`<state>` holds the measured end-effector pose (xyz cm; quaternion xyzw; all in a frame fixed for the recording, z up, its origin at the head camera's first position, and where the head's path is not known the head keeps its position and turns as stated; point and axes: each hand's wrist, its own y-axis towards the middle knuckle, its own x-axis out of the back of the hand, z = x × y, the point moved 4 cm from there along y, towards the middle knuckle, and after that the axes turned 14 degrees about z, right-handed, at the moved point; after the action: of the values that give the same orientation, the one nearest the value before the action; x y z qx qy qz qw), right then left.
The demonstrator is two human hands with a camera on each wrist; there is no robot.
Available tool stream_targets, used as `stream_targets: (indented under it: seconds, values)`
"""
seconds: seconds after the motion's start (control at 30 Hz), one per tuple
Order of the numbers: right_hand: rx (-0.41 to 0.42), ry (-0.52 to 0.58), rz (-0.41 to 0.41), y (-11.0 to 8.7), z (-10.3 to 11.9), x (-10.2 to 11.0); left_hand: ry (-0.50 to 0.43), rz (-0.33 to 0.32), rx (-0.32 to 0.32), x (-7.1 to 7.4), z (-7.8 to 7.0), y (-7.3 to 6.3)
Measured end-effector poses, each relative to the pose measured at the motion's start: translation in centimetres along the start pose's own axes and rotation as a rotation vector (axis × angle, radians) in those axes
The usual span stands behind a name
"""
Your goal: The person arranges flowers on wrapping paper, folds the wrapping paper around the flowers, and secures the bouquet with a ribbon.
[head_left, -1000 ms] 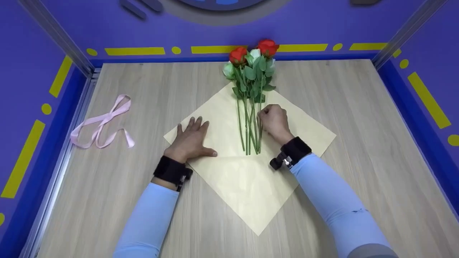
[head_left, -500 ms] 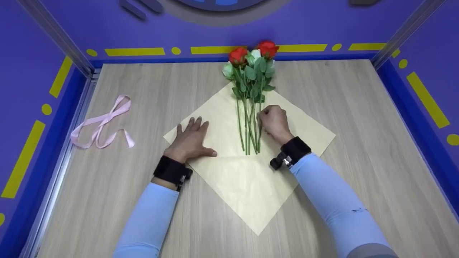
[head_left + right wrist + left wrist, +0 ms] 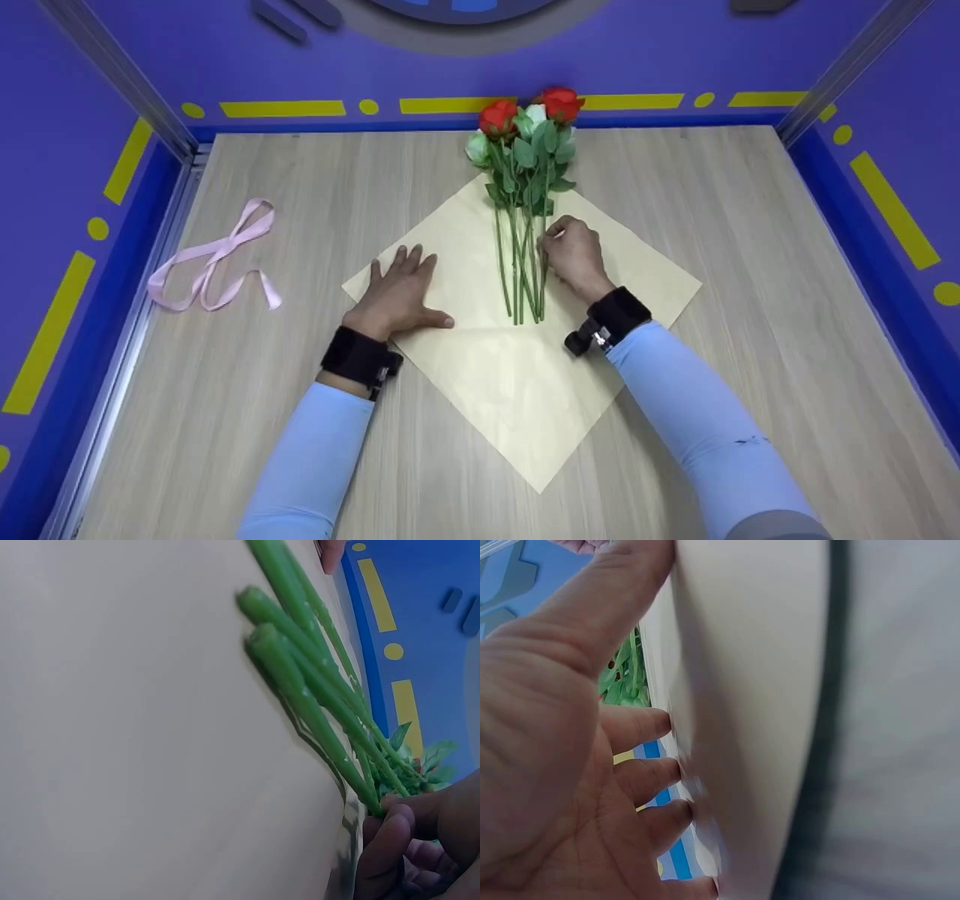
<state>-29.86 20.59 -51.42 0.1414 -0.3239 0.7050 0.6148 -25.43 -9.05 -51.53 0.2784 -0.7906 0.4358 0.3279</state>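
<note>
Red and white roses [image 3: 534, 154] with green leaves lie on a square sheet of cream wrapping paper [image 3: 517, 390], turned cornerwise, their heads past its far corner. My right hand [image 3: 576, 255] pinches the rightmost stem between thumb and curled index finger. In the right wrist view the cut ends of the green stems [image 3: 315, 690] fan out over the paper, and my right hand [image 3: 420, 840] is at the lower right. With fingers spread, my left hand [image 3: 397, 292] rests on the paper's left corner. The left wrist view shows the fingertips of my left hand [image 3: 577, 787] against the paper.
A pink ribbon [image 3: 217, 251] lies loosely looped on the wooden table [image 3: 765, 300], to the left of the paper. Blue panels [image 3: 637, 52] with yellow marks wall in the back and both sides.
The fingers of my right hand have shifted slightly at the stem. My left hand, the paper, the roses and the ribbon stay where they were.
</note>
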Motion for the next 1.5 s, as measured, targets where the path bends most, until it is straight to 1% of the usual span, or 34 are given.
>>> stream_targets:
  seconds: [0.23,0.4,0.6,0.93,1.1,1.3,1.5]
  values:
    - [-0.003,0.001,-0.018,-0.2,0.0,0.2,0.014,-0.011,0.007,0.0,-0.1,0.0]
    - [-0.010,0.016,-0.010,-0.3,0.0,0.3,0.017,-0.015,0.004,0.1,-0.1,0.0]
    - [-0.004,0.013,-0.005,-0.4,-0.1,0.4,0.003,-0.008,0.002,0.1,-0.1,0.0]
    - [-0.012,0.026,-0.003,-0.4,-0.4,0.5,0.013,0.006,0.011,0.0,0.0,0.1]
    - [0.007,0.012,0.007,-0.5,-0.4,0.6,0.009,0.007,0.009,0.1,0.1,-0.2]
    - [0.011,0.021,-0.014,-0.9,-0.8,0.8,0.009,0.006,0.004,0.1,0.1,-0.3]
    - [0.026,-0.020,-0.040,-1.2,-1.0,1.7,0.004,0.015,0.003,0.3,0.0,-0.2]
